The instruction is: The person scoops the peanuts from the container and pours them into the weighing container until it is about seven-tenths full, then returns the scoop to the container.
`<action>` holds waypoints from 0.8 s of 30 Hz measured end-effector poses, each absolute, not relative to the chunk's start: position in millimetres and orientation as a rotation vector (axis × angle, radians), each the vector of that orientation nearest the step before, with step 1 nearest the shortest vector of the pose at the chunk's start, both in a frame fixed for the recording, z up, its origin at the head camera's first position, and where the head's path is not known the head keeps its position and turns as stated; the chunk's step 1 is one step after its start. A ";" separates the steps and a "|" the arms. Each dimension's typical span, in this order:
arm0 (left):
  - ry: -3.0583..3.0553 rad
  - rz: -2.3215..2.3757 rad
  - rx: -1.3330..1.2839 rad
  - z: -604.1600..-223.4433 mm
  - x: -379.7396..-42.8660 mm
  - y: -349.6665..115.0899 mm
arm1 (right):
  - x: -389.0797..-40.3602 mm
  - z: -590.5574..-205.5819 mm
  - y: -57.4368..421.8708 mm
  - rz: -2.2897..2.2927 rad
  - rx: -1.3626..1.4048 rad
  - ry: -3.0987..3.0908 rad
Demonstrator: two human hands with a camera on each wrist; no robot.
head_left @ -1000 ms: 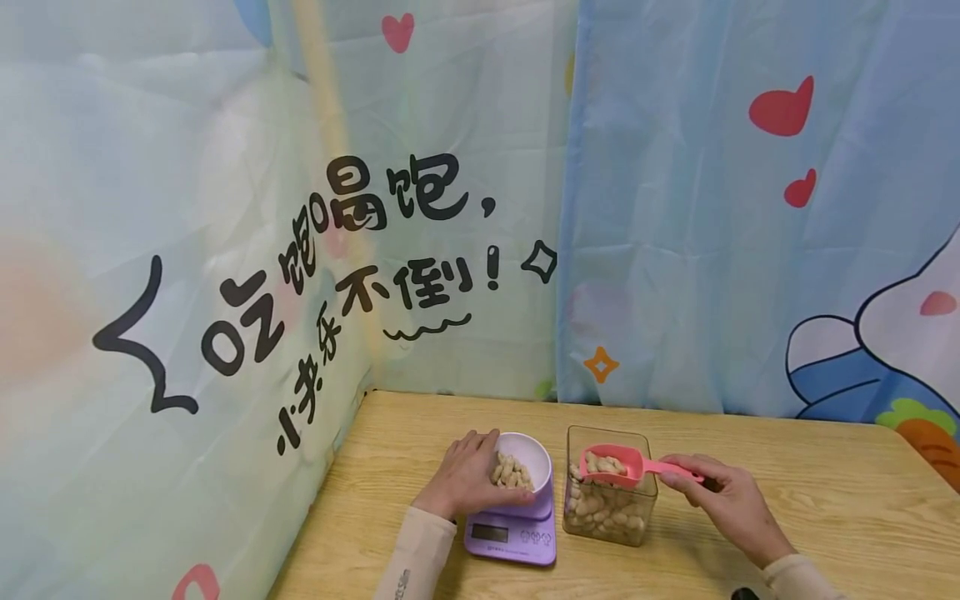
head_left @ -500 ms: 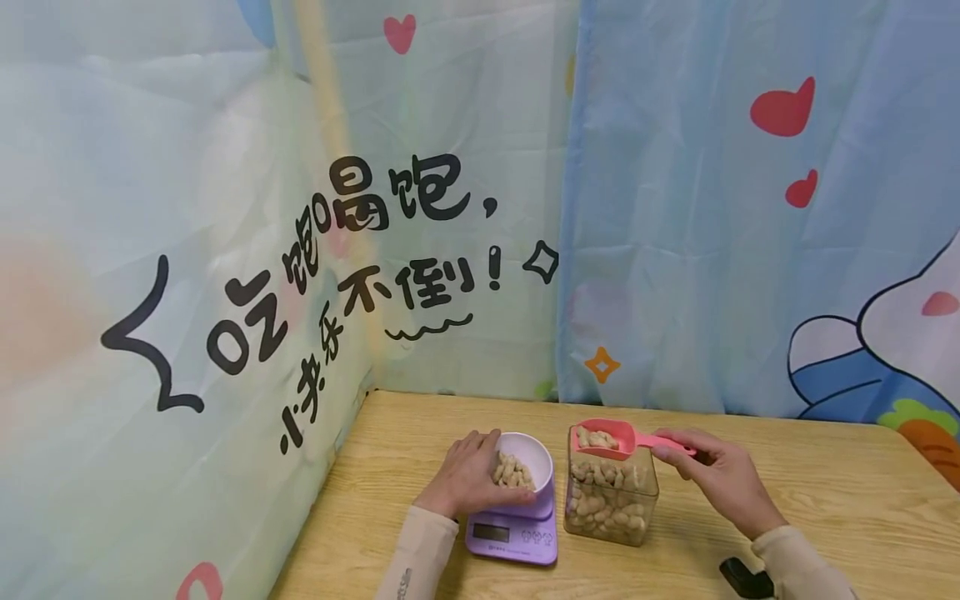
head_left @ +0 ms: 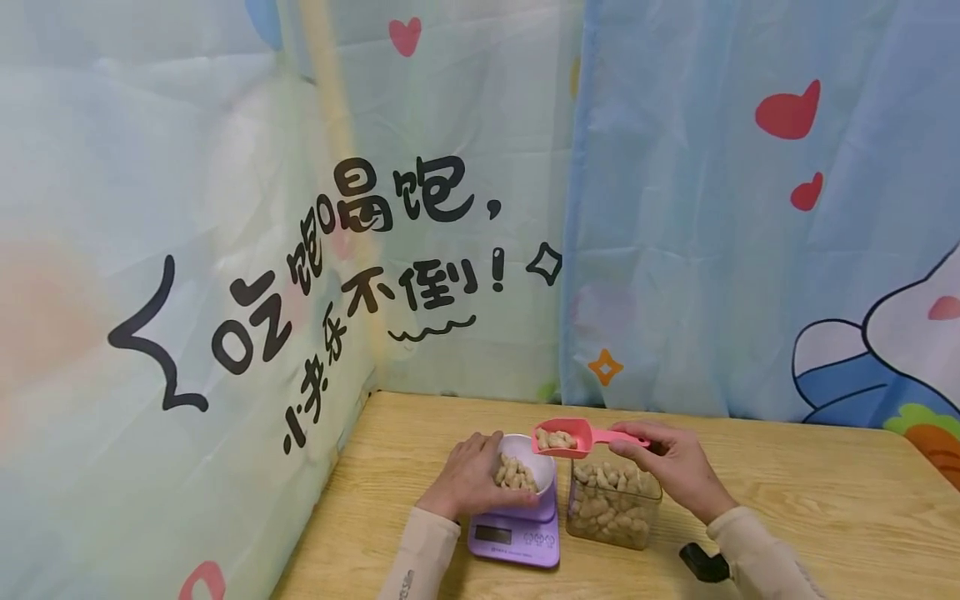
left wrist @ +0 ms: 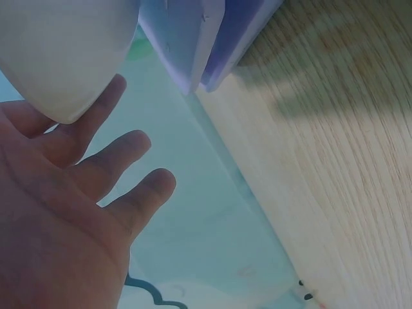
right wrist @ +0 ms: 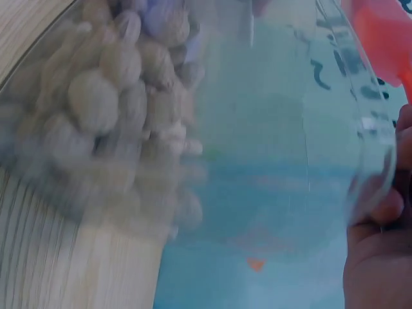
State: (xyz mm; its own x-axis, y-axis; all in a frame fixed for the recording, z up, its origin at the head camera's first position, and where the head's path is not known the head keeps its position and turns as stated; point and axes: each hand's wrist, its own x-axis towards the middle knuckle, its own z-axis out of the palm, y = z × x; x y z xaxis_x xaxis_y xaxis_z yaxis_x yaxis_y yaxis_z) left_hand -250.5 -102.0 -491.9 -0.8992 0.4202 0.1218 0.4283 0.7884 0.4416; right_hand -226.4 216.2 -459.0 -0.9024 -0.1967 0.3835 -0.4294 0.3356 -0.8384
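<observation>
My left hand (head_left: 471, 479) holds a small white bowl (head_left: 547, 477) partly filled with peanuts, its thumb along the near side. The bowl is over a purple kitchen scale (head_left: 516, 543); in the left wrist view the other fingers (left wrist: 145, 196) are spread beside the bowl (left wrist: 71, 51). With my right hand (head_left: 678, 471) I pinch the handle of a pink scoop (head_left: 581, 437) loaded with peanuts. Its front end overlaps the bowl's right rim in the head view. Beneath the right hand stands a clear square container (head_left: 611, 533) of peanuts, large in the right wrist view.
A small black object (head_left: 703, 563) lies near the right forearm. The wooden table (head_left: 810, 483) meets a printed fabric backdrop (head_left: 480, 358) at its left and back edges.
My right hand has lifted the loaded scoop out of the container and carried it left to the bowl. The left hand stays at the bowl.
</observation>
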 end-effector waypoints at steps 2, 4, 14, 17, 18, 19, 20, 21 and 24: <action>-2.962 -0.747 -0.697 -491.4 -250.9 -102.5 | -229.6 -460.4 210.6 1.598 0.593 -2.387; -2.967 -0.756 -0.691 -491.3 -251.4 -102.8 | -232.7 -462.3 206.0 1.596 0.614 -2.392; -2.978 -0.724 -0.678 -491.8 -251.1 -102.6 | -237.6 -467.3 199.8 1.398 0.709 -2.474; -2.966 -0.720 -0.684 -491.9 -251.0 -102.4 | -237.0 -463.1 198.4 1.322 0.717 -2.505; -2.965 -0.714 -0.685 -492.1 -251.1 -102.3 | -236.9 -461.3 198.0 1.295 0.728 -2.514; -2.964 -0.711 -0.687 -492.3 -251.2 -102.2 | -236.8 -459.3 197.5 1.264 0.741 -2.524; -2.960 -0.714 -0.688 -492.8 -251.4 -102.2 | -236.7 -457.3 196.9 1.233 0.757 -2.532; -2.960 -0.710 -0.689 -493.0 -251.3 -102.2 | -236.7 -455.2 196.2 1.207 0.776 -2.537; -2.964 -0.705 -0.684 -493.1 -251.1 -102.1 | -237.6 -449.8 194.4 1.115 0.854 -2.538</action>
State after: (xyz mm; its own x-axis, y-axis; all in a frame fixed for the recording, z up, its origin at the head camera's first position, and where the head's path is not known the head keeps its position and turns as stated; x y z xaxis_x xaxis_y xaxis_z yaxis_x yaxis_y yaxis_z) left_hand -251.1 -102.1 -493.1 -0.9038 0.4116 0.1173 0.4203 0.8021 0.4243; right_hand -237.6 194.4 -449.8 -0.8005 -0.4159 0.4316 -0.5992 0.5383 -0.5926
